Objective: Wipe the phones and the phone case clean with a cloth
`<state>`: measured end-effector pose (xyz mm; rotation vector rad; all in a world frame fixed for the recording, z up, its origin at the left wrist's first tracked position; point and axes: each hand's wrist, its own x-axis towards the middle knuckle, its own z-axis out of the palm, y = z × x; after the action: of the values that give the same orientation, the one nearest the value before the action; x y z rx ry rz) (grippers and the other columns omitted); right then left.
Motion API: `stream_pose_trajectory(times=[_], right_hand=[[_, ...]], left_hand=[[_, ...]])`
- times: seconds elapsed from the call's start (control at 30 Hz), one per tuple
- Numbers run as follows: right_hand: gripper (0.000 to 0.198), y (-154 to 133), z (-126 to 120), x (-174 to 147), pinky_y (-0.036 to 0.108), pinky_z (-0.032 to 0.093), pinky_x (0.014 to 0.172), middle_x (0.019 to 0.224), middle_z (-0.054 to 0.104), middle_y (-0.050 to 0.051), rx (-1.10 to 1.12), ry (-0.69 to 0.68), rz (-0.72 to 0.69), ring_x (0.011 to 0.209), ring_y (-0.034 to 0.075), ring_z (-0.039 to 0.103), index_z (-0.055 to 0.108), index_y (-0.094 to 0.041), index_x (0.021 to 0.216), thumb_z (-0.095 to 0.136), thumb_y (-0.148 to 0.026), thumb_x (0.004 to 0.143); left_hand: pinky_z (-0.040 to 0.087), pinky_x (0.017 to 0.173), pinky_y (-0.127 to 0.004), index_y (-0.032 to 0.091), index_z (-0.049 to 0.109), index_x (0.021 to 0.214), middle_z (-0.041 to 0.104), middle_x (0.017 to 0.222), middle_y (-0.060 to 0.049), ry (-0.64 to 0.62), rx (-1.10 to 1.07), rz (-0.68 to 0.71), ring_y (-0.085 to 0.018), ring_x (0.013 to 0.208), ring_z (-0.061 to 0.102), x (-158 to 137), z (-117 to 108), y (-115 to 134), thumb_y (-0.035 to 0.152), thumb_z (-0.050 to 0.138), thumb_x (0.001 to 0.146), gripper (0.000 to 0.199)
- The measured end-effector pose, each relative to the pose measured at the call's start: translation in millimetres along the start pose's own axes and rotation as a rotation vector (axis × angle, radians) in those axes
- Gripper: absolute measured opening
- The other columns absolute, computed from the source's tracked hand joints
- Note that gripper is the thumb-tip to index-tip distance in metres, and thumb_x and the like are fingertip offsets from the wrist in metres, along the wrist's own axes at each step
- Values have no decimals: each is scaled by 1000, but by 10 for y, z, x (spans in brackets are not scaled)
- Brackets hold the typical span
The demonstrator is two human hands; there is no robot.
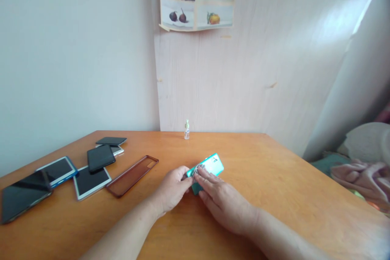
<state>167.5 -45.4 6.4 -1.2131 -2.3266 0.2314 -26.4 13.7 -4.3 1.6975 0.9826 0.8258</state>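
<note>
Pinching the phone [217,166] by its lower-left end, our left hand [173,187] makes a narrow grip, thumb on the upturned back. From that grip the phone lies forward and to the right, its long axis slanting from near left to far right, with the camera end pointing away from us. Our right hand [218,195] comes in from the near right, fingers stretched over a pale, crumpled cloth [199,167] on the back (we take it for a cloth; little of it shows). Whether those fingers pinch the cloth or only press it, we cannot tell. Both hands are at the phone: the left is nearer its lower-left end, while the right's fingertips lie across its middle, short of the camera end.

Beyond, just left of our left hand, an empty brown case [132,176] lies on the bench [274,195] with a similar slant. Farther left, tablets [92,181] and dark phones [100,157] lie in overlapping groups. Straight ahead, near the back edge, a small bottle [187,131] stands upright, well apart from both hands.
</note>
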Motion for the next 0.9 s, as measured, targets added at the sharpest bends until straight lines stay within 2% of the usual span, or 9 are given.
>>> stream_pose_trajectory(times=[0.07, 0.2, 0.27, 0.33, 0.5, 0.57, 0.73, 0.8, 0.9], right_hand=[[52, 8, 4, 4, 40, 28, 117, 153, 35, 8, 7, -11, 1, 143, 20, 28, 36, -19, 148, 39, -23, 96], [51, 329, 9, 47, 44, 30, 115, 153, 34, 14, -30, 87, 276, 142, 24, 30, 41, -12, 144, 40, -24, 95], [54, 415, 9, 50, 46, 32, 114, 153, 32, 16, -33, 99, 359, 142, 26, 28, 39, -11, 145, 43, -24, 93], [56, 346, 4, 31, 45, 32, 114, 154, 31, 14, -13, 67, 314, 142, 26, 29, 38, -13, 147, 45, -23, 92], [57, -17, -1, -34, 39, 29, 116, 154, 33, 7, 91, -83, 16, 142, 21, 28, 34, -21, 149, 43, -22, 93], [55, 38, 11, -21, 39, 30, 116, 154, 34, 6, 88, -62, 44, 142, 21, 29, 35, -21, 149, 41, -23, 94], [52, 417, 34, 44, 44, 33, 114, 152, 35, 14, -20, 49, 331, 141, 25, 31, 42, -12, 144, 43, -24, 93], [53, 361, 17, 37, 44, 32, 114, 151, 36, 14, -27, 34, 305, 141, 25, 31, 42, -12, 144, 43, -23, 92], [54, 40, -27, -7, 40, 29, 116, 152, 37, 8, 15, -40, 102, 142, 22, 29, 38, -19, 147, 43, -23, 93]], left_hand=[[41, 63, -25, 17, 60, 88, 63, 76, -1, -1, -3, -8, -16, 69, 56, -2, -7, 8, 48, 60, 82, 31], [43, 65, -26, 17, 59, 88, 62, 74, 0, 0, 27, -27, -16, 67, 54, -4, -15, 40, 46, 59, 82, 29], [43, 66, -26, 17, 59, 89, 63, 75, 0, 11, 28, -33, -16, 66, 55, -2, -15, 43, 47, 59, 82, 30], [43, 66, -27, 17, 59, 90, 63, 75, -1, 30, 7, -41, -15, 66, 55, 1, -14, 40, 48, 59, 81, 32], [42, 64, -26, 17, 59, 90, 64, 78, -1, 65, -104, -78, -15, 68, 56, -1, -20, 61, 49, 61, 78, 35], [40, 63, -25, 17, 58, 88, 63, 75, 0, 67, -120, -87, -14, 65, 54, -5, -32, 82, 48, 62, 78, 33], [37, 60, -24, 16, 59, 87, 56, 65, 3, 65, -123, -100, -12, 59, 50, 3, -79, 78, 45, 61, 78, 31], [37, 61, -24, 16, 58, 89, 57, 65, 3, 66, -147, -105, -12, 60, 50, 14, -92, 51, 45, 59, 80, 31], [39, 62, -25, 16, 57, 88, 58, 68, 2, 70, -185, -109, -12, 61, 51, 27, -100, 16, 45, 60, 81, 31]])
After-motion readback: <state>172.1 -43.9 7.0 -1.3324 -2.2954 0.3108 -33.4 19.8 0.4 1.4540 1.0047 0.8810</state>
